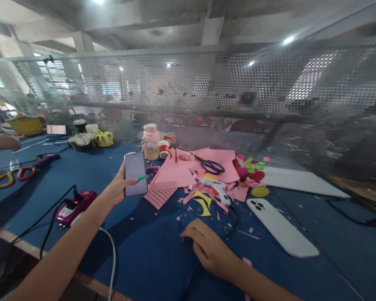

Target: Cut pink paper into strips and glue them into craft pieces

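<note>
You're getting bright ceiling spotlights (288,40) glaring off the perforated grey metal screen (207,92); edges are bending, background's blurring.

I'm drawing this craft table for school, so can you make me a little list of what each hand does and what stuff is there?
Left: left hand holds a phone upright, screen facing the camera
Right: right hand rests palm down on the table, holding nothing
Table: blue table
Craft things: pink paper, scissors lying on it, glue gun, small paper scraps around
Nearby: white phone face down, right of the right hand; pink bottle behind the paper
</note>
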Tool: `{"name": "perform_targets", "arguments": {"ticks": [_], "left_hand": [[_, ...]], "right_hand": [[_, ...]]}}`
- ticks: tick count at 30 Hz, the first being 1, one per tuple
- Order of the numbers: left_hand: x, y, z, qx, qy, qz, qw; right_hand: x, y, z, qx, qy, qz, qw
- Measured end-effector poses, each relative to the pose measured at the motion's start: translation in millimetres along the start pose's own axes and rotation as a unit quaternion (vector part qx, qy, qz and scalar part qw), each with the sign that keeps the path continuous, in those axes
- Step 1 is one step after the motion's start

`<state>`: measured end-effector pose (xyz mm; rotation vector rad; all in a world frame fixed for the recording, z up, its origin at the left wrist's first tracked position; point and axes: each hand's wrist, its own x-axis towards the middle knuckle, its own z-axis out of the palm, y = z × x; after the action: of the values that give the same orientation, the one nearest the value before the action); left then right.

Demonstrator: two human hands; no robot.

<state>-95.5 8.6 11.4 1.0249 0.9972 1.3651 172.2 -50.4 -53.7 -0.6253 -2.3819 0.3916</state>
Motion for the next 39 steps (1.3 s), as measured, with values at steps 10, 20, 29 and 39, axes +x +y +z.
{"name": "perform_targets", "arguments": {"ticks": [10,20,29,39], "left_hand": [[-1.8,-1.3,0.0,0.012,0.014,0.010,1.000],[5.0,-11.7,-7.9,0.025,0.035,0.026,0.999],[0.5,-1.1,-1.1,0.028,0.047,0.019,0.998],[2.9,-0.2,0.4,0.018,0.066,0.023,0.997]], "right_hand": [[0.6,-1.1,-0.3,0.007,-0.005,-0.002,1.000],[-0.6,0.5,-0.4,-0.003,-0.010,-0.002,1.000],[-0.2,0.1,-0.4,0.003,-0.018,-0.001,1.000],[0.3,-1.2,-1.1,0.006,-0.011,0.000,1.000]]}}
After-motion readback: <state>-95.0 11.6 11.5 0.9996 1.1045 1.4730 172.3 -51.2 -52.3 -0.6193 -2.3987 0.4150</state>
